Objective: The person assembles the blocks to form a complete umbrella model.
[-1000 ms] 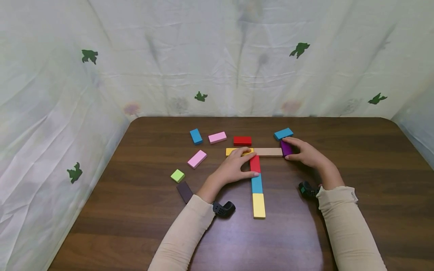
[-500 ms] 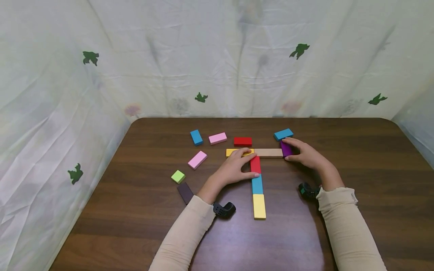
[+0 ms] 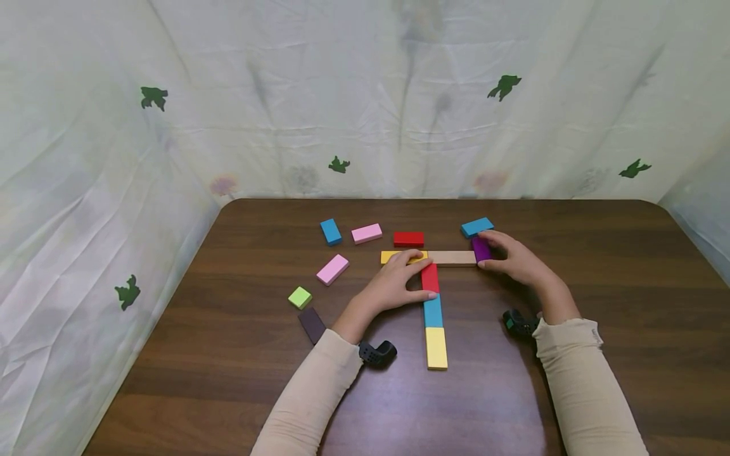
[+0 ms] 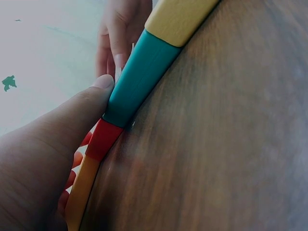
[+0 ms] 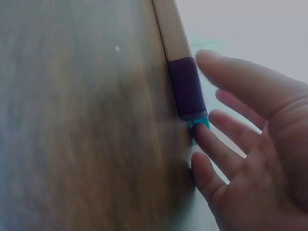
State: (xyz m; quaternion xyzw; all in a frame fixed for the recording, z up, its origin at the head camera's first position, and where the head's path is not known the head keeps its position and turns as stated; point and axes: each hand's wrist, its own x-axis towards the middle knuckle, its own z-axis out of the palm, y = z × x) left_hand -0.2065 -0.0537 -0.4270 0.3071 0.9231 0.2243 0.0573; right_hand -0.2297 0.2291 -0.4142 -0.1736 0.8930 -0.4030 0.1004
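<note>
Purple block (image 3: 481, 249) at the right end of a row, pinched by the right hand (image 3: 516, 258).
Thumb at its near edge and forefinger at its far edge, the block meets a wooden block (image 3: 450, 258), which runs on leftward to an orange block (image 3: 390, 257); a blue block (image 3: 477, 227) lies just beyond. The left hand (image 3: 393, 282) is spread, fingers over the orange block, thumb where a red block (image 3: 430, 280) meets a teal block (image 3: 433, 311); how hard it presses I cannot tell. Those two and a yellow block (image 3: 436, 348) form a column running toward the person. Two pink blocks (image 3: 367, 233) (image 3: 332, 270) lie to the left on the brown table (image 3: 188, 354).
</note>
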